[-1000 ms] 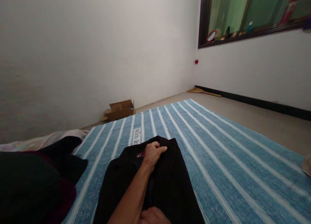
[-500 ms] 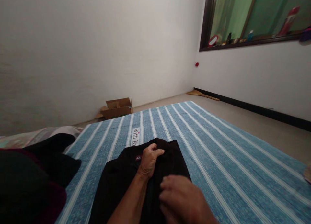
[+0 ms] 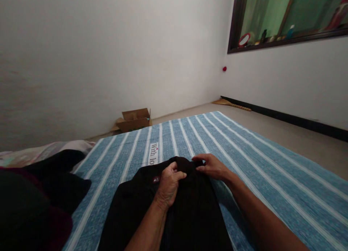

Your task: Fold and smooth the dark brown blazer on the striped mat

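A black garment (image 3: pixel 190 211) with a small red label (image 3: pixel 156 179) inside its neck lies on a blue and white striped bed cover (image 3: pixel 244 171). My left hand (image 3: pixel 169 182) is closed on the garment near the neckline, its thumb pointing right. Farther right, my right hand (image 3: pixel 212 166) pinches the garment's upper right edge between thumb and fingers. Part of the garment's front is hidden under my left forearm.
Dark clothes (image 3: pixel 32 204) are heaped at the left, beside a pale patterned cloth (image 3: pixel 49 151). An open cardboard box (image 3: pixel 134 122) sits by the wall. A broom (image 3: pixel 231 103) lies on the floor, below a window ledge with a small mirror (image 3: pixel 244 39) and bottles.
My right hand has moved from low over the garment up and outward to its upper right edge, and now grips it. My left hand keeps its hold. The view has shifted slightly.
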`<move>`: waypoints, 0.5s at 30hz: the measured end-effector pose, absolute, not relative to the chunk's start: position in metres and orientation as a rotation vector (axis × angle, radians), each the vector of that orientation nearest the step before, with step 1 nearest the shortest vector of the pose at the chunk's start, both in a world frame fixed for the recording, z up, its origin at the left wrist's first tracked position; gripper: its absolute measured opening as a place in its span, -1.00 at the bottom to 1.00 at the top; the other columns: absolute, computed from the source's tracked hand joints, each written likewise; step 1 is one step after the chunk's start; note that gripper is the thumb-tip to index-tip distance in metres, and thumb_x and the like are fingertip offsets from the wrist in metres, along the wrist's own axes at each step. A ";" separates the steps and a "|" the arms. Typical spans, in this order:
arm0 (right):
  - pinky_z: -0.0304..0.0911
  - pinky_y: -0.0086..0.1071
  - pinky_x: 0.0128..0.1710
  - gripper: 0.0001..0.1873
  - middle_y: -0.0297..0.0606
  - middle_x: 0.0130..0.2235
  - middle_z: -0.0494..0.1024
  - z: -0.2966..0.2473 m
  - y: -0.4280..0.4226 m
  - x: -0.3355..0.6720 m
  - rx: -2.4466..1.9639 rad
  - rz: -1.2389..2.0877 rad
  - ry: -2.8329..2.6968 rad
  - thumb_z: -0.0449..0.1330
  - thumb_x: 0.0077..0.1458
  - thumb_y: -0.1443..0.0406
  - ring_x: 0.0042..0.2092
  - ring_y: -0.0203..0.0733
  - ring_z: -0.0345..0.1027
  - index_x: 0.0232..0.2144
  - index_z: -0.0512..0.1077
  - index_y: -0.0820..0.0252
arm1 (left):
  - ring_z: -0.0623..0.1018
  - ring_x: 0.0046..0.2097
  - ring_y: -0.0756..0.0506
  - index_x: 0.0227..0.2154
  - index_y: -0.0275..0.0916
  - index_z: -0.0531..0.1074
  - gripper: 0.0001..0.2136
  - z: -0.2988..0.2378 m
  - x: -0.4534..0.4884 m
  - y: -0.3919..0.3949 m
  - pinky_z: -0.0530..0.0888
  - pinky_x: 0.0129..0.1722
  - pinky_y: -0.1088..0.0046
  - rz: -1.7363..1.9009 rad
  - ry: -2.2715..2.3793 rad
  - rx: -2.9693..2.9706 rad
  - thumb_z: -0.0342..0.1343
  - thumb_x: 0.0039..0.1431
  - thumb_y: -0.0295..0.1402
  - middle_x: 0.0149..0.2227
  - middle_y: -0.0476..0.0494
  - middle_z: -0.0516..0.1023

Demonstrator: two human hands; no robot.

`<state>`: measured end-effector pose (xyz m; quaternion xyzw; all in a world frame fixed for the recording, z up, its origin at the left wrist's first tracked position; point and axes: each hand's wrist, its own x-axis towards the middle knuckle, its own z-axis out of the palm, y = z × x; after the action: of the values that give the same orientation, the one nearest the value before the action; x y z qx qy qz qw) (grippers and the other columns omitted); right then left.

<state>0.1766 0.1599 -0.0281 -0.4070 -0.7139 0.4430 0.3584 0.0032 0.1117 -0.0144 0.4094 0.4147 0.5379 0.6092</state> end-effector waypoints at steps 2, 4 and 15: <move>0.23 -0.26 -0.10 -0.57 -0.24 -0.17 0.55 -0.030 0.161 0.175 -1.054 1.165 -1.825 0.20 -0.25 0.43 -0.12 -0.06 0.38 -0.21 0.51 0.19 | 0.52 -0.40 -0.04 -0.40 -0.29 0.39 -0.74 -0.015 0.004 0.112 0.42 -0.38 0.49 1.262 0.959 0.958 0.11 -0.27 -0.57 -0.43 -0.01 0.53; 0.23 -0.25 -0.12 -0.60 -0.24 -0.21 0.56 -0.032 0.162 0.175 -1.075 1.189 -1.755 0.21 -0.26 0.42 -0.16 -0.07 0.40 -0.25 0.52 0.19 | 0.53 -0.36 -0.05 -0.36 -0.28 0.39 -0.72 -0.016 0.004 0.112 0.43 -0.35 0.49 1.263 0.961 0.973 0.10 -0.26 -0.58 -0.39 -0.01 0.54; 0.20 -0.41 -0.40 -0.77 -0.33 -0.48 0.49 -0.041 0.169 0.171 -1.090 1.311 -1.413 0.19 -0.31 0.37 -0.43 -0.26 0.32 -0.44 0.48 0.22 | 0.51 -0.31 -0.07 -0.34 -0.27 0.36 -0.71 -0.022 0.003 0.115 0.43 -0.33 0.46 1.215 1.013 1.080 0.05 -0.24 -0.57 -0.35 -0.03 0.52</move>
<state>0.1713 0.1691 -0.0409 -0.4404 -0.5706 0.5294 0.4473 0.0027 0.1152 -0.0217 0.4612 0.4324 0.5190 0.5753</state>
